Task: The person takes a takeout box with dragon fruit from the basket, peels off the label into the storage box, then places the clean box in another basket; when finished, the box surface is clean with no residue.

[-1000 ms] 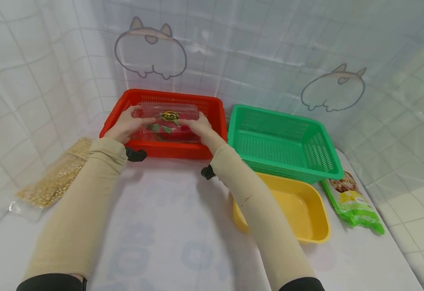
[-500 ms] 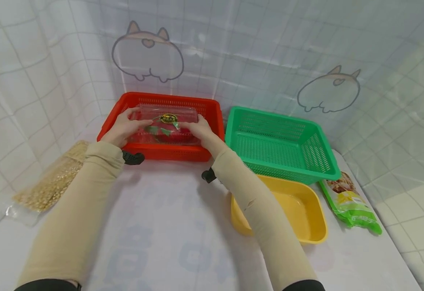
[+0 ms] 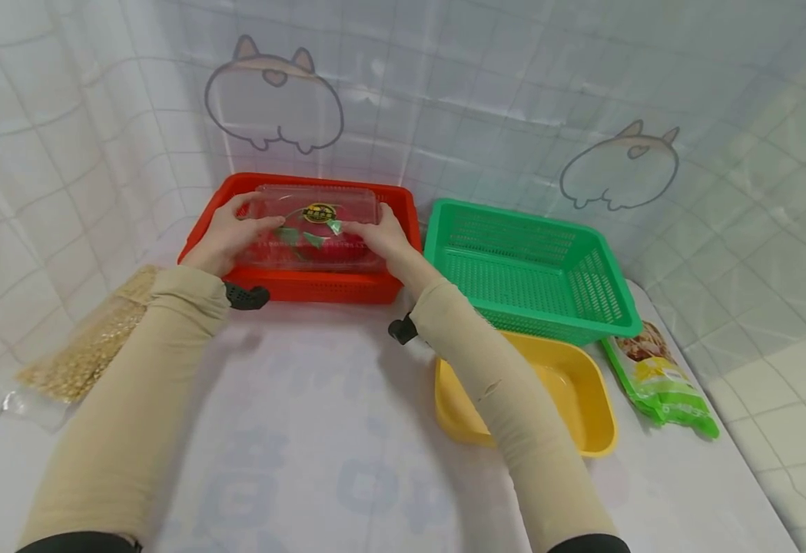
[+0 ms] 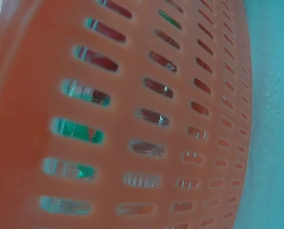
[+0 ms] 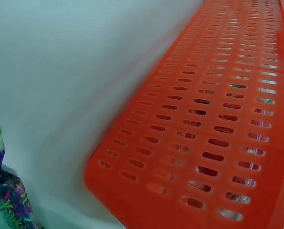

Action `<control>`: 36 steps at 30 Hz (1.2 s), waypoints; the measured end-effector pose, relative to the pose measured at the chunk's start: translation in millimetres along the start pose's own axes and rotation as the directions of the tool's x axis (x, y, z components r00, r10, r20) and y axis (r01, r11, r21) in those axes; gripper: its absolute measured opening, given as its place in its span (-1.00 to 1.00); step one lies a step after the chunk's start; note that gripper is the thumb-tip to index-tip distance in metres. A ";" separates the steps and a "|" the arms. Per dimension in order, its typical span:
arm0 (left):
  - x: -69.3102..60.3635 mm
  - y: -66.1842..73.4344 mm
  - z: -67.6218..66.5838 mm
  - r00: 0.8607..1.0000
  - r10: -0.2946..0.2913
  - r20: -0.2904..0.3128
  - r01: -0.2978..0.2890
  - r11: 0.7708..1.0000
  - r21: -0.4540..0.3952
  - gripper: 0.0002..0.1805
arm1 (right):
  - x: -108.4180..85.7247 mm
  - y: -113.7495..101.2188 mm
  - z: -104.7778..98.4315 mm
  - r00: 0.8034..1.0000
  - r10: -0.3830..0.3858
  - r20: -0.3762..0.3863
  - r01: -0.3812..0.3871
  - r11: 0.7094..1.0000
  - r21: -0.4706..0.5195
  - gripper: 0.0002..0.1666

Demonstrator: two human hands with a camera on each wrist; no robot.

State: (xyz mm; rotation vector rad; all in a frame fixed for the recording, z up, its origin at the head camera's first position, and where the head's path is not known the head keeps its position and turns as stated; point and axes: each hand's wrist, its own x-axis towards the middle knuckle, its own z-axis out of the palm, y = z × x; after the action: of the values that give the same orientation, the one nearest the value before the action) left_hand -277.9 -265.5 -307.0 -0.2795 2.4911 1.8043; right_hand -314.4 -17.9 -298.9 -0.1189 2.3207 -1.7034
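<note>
Now, left hand point(image 3: 226, 233): part-curled, gripping clear box point(image 3: 314, 232)
Right hand point(image 3: 390, 236): likewise, opposite end
Clear box: shiny, black-stickered, red-and-green inside

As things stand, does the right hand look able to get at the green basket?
Probably yes: the green basket stands just right of the red basket, its opening uncovered. The right hand grips the clear container, though, so it would likely have to let go first.
</note>
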 end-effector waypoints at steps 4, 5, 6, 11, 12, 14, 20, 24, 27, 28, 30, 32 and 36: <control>-2.6 3.2 0.9 1.000 0.012 0.008 -0.013 1.000 0.006 -0.08 | -2.7 -2.2 -3.4 1.000 0.009 0.000 -0.009 1.000 0.015 0.08; -3.6 4.2 1.0 1.000 0.015 0.011 -0.015 1.000 0.011 -0.08 | -3.0 -2.0 -4.0 1.000 0.008 0.000 -0.008 1.000 0.018 0.08; -4.5 5.1 0.8 1.000 0.017 0.014 -0.017 1.000 0.015 -0.08 | -3.5 -2.1 -4.7 1.000 0.012 -0.002 -0.012 1.000 0.017 0.08; -8.4 11.7 2.0 0.999 0.041 0.024 -0.041 0.999 0.026 -0.07 | -6.4 -4.6 -9.3 1.000 0.007 -0.015 -0.007 1.000 0.005 0.07; -9.0 13.2 2.5 0.999 0.045 0.025 -0.045 0.999 0.022 -0.08 | -6.8 -5.2 -10.4 1.000 0.006 -0.018 -0.006 1.000 0.004 0.07; -9.6 16.0 4.0 0.998 0.055 0.021 -0.055 0.998 0.011 -0.09 | -7.2 -6.4 -12.7 1.000 0.000 -0.020 0.000 1.000 0.015 0.06; -12.2 21.4 4.7 0.997 0.081 0.014 -0.081 0.996 -0.030 -0.14 | -10.3 -10.3 -18.3 0.999 -0.007 -0.038 0.009 0.999 0.037 0.04; -14.4 22.4 3.3 0.994 0.103 0.019 -0.102 0.994 -0.047 -0.17 | -13.9 -11.9 -21.4 0.999 -0.024 -0.048 0.026 0.998 0.051 0.00; -16.3 22.7 3.1 0.994 0.111 0.019 -0.110 0.992 -0.055 -0.19 | -16.8 -12.4 -23.1 0.998 -0.036 -0.045 0.039 0.998 0.049 -0.02; -16.9 22.8 3.4 0.993 0.114 0.016 -0.112 0.992 -0.060 -0.19 | -17.5 -12.5 -23.5 0.998 -0.040 -0.044 0.042 0.998 0.048 -0.02; -18.1 23.1 3.9 0.993 0.121 0.008 -0.120 0.988 -0.093 -0.21 | -19.1 -13.1 -24.3 0.998 -0.043 -0.046 0.045 0.998 0.043 -0.04; -19.1 23.2 3.8 0.991 0.131 0.000 -0.129 0.980 -0.151 -0.24 | -20.0 -13.8 -25.2 0.998 -0.045 -0.052 0.047 0.998 0.040 -0.06; -21.2 23.4 3.5 0.988 0.155 -0.015 -0.153 0.948 -0.278 -0.28 | -21.4 -15.1 -27.7 0.997 -0.049 -0.063 0.052 0.998 0.047 -0.08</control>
State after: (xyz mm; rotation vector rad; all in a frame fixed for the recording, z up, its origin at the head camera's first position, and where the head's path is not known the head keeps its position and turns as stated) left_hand -261.4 -252.7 -283.0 -0.0897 2.3078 2.2154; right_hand -302.2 7.8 -273.6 -0.1188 2.3368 -1.8114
